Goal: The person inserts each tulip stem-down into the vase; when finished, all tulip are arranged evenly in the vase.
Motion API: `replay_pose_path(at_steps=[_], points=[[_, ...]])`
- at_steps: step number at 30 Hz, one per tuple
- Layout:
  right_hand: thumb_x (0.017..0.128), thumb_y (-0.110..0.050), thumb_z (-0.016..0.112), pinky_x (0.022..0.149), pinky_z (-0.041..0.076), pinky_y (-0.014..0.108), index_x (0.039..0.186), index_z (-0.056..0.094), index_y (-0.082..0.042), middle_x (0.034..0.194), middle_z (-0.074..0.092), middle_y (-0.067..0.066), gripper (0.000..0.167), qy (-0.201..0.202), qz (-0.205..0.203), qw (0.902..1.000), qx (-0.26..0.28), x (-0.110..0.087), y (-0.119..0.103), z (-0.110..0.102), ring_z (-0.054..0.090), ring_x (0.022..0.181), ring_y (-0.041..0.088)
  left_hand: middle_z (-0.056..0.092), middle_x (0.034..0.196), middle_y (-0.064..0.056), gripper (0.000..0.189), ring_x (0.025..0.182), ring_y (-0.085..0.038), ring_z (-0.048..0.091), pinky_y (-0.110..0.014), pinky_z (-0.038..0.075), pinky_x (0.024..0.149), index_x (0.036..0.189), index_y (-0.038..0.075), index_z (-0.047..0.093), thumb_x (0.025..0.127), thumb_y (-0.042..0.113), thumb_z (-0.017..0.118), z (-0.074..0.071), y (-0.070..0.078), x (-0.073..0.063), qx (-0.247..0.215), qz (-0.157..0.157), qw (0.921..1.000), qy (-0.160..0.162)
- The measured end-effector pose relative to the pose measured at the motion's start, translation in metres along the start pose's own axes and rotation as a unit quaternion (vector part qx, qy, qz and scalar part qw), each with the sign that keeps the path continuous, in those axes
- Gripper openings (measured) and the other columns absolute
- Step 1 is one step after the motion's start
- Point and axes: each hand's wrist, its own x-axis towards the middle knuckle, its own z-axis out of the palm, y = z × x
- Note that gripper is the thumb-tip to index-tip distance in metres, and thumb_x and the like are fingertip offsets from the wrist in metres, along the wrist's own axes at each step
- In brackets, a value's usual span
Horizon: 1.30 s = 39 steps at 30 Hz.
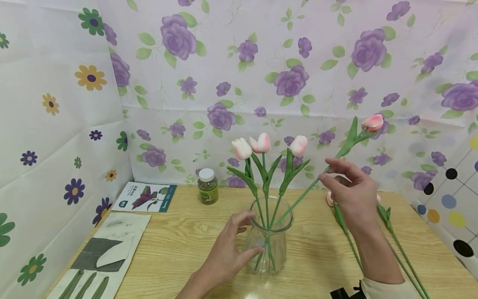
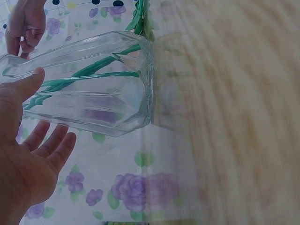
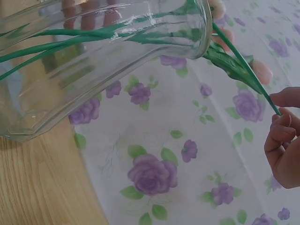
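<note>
A clear faceted glass vase [image 1: 279,249] stands on the wooden table, with three pale pink artificial tulips [image 1: 261,143] leaning in it. My left hand [image 1: 228,247] holds the vase from the left, thumb in front and fingers by the rim; in the left wrist view the thumb [image 2: 33,80] lies along its neck. Between thumb and fingertips, my right hand [image 1: 352,191] pinches the green stem of a fourth, pinker tulip [image 1: 372,123]. This tulip slants up to the right, its lower stem inside the vase mouth. The right wrist view shows the pinched stem [image 3: 243,63] crossing the rim.
More tulips [image 1: 401,245] lie on the table [image 1: 179,253] at the right, partly hidden by my right forearm. A white-capped jar [image 1: 208,191] stands behind left. A booklet [image 1: 143,197] and a printed cloth [image 1: 108,249] lie at the left. Flowered sheets [image 1: 239,104] surround the table.
</note>
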Motion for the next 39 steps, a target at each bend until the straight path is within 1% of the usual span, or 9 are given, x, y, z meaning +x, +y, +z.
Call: replay_pose_path(at_steps=[5, 7, 12, 16, 18, 22, 25, 34, 39], points=[[0.091, 0.007, 0.077, 0.044, 0.038, 0.023, 0.121, 0.075, -0.001, 0.1, 0.065, 0.003, 0.031, 0.009, -0.042, 0.9988, -0.023, -0.004, -0.002, 0.01, 0.056, 0.061, 0.009, 0.057, 0.141, -0.01, 0.087, 0.121, -0.03, 0.065, -0.043, 0.059, 0.102, 0.152, 0.016, 0.038, 0.083, 0.014, 0.091, -0.001, 0.0, 0.0, 0.004, -0.004, 1.0, -0.002], [0.09, 0.007, 0.077, 0.043, 0.037, 0.023, 0.118, 0.075, -0.001, 0.1, 0.066, 0.003, 0.029, 0.018, -0.052, 0.9973, -0.049, -0.006, -0.003, 0.013, 0.058, 0.061, 0.008, 0.057, 0.142, -0.008, 0.087, 0.121, -0.03, 0.065, -0.043, 0.059, 0.102, 0.152, 0.017, 0.038, 0.083, 0.014, 0.091, -0.001, 0.0, 0.0, 0.003, -0.006, 1.0, -0.002], [0.09, 0.004, 0.078, 0.048, 0.04, 0.02, 0.117, 0.077, -0.006, 0.098, 0.067, -0.003, 0.029, 0.034, -0.082, 0.9855, -0.144, -0.012, -0.001, 0.021, 0.058, 0.066, 0.007, 0.057, 0.142, -0.007, 0.087, 0.122, -0.029, 0.065, -0.043, 0.059, 0.101, 0.152, 0.019, 0.038, 0.083, 0.013, 0.091, -0.001, 0.0, 0.0, 0.003, -0.006, 1.0, -0.001], [0.091, 0.004, 0.077, 0.053, 0.043, 0.02, 0.119, 0.076, -0.006, 0.099, 0.066, -0.006, 0.029, 0.023, -0.109, 0.9771, -0.182, -0.016, 0.001, 0.024, 0.055, 0.066, 0.009, 0.057, 0.143, -0.009, 0.087, 0.122, -0.03, 0.065, -0.044, 0.06, 0.101, 0.152, 0.018, 0.038, 0.083, 0.013, 0.091, -0.001, 0.0, 0.001, 0.0, -0.007, 1.0, -0.002], [0.092, 0.005, 0.076, 0.052, 0.044, 0.021, 0.119, 0.075, -0.005, 0.1, 0.066, -0.004, 0.029, 0.015, -0.116, 0.9758, -0.185, -0.017, 0.001, 0.025, 0.053, 0.065, 0.009, 0.057, 0.143, -0.011, 0.086, 0.122, -0.031, 0.066, -0.045, 0.06, 0.1, 0.152, 0.016, 0.038, 0.083, 0.013, 0.091, 0.0, 0.0, 0.001, -0.003, -0.007, 1.0, -0.003], [0.092, 0.006, 0.076, 0.052, 0.043, 0.021, 0.119, 0.075, -0.006, 0.099, 0.066, -0.007, 0.03, 0.004, -0.122, 0.9733, -0.194, -0.021, 0.003, 0.029, 0.051, 0.063, 0.009, 0.057, 0.143, -0.015, 0.086, 0.122, -0.033, 0.065, -0.046, 0.06, 0.1, 0.152, 0.015, 0.038, 0.084, 0.012, 0.09, 0.0, 0.0, 0.001, -0.01, -0.01, 0.9999, -0.006], [0.091, 0.007, 0.077, 0.053, 0.044, 0.02, 0.118, 0.075, -0.008, 0.098, 0.066, -0.01, 0.031, 0.001, -0.131, 0.9707, -0.201, -0.025, 0.005, 0.032, 0.05, 0.063, 0.008, 0.057, 0.143, -0.014, 0.086, 0.123, -0.033, 0.065, -0.047, 0.06, 0.1, 0.152, 0.015, 0.038, 0.084, 0.012, 0.09, 0.0, 0.0, 0.001, -0.011, -0.011, 0.9999, -0.006], [0.089, 0.007, 0.078, 0.05, 0.041, 0.022, 0.115, 0.077, -0.011, 0.102, 0.064, -0.004, 0.032, -0.013, -0.141, 0.9678, -0.208, -0.035, 0.016, 0.038, 0.048, 0.065, 0.008, 0.057, 0.144, -0.01, 0.088, 0.124, -0.029, 0.065, -0.046, 0.06, 0.1, 0.152, 0.018, 0.038, 0.083, 0.011, 0.091, 0.001, 0.0, 0.0, -0.012, -0.019, 0.9997, -0.006], [0.089, 0.008, 0.078, 0.049, 0.042, 0.023, 0.115, 0.077, -0.011, 0.1, 0.064, -0.006, 0.032, -0.019, -0.138, 0.9674, -0.211, -0.038, 0.019, 0.041, 0.048, 0.063, 0.008, 0.056, 0.144, -0.008, 0.088, 0.123, -0.03, 0.065, -0.047, 0.06, 0.1, 0.152, 0.018, 0.038, 0.083, 0.011, 0.091, 0.001, 0.0, 0.0, -0.012, -0.02, 0.9997, -0.005]])
